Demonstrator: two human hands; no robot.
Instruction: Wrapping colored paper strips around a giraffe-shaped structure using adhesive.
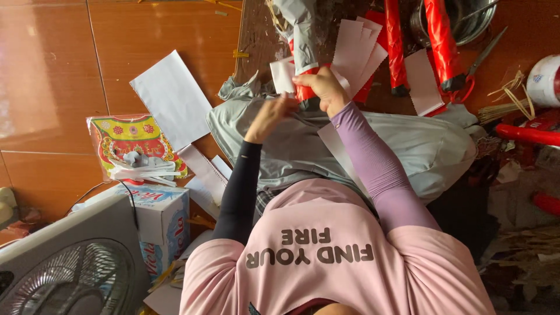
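My right hand (324,88), in a purple sleeve, grips the lower end of a red tube (304,92) whose upper part is wrapped in grey paper (303,35). The tube points away from me over a dark wooden board (252,35). In a black sleeve, my left hand (270,116) pinches the tube's near end from the left, fingertips close to my right hand. A small white paper strip (282,74) lies just behind the hands. Both hands work above a grey cloth (420,146) spread over my lap.
White paper pieces (357,49) and a bigger sheet (172,96) lie around. Two red wrapped tubes (443,41), red-handled scissors (475,67) and a metal pot (466,23) sit at the back right. A colourful packet (131,143), a tissue box (166,219) and a fan (64,268) stand left.
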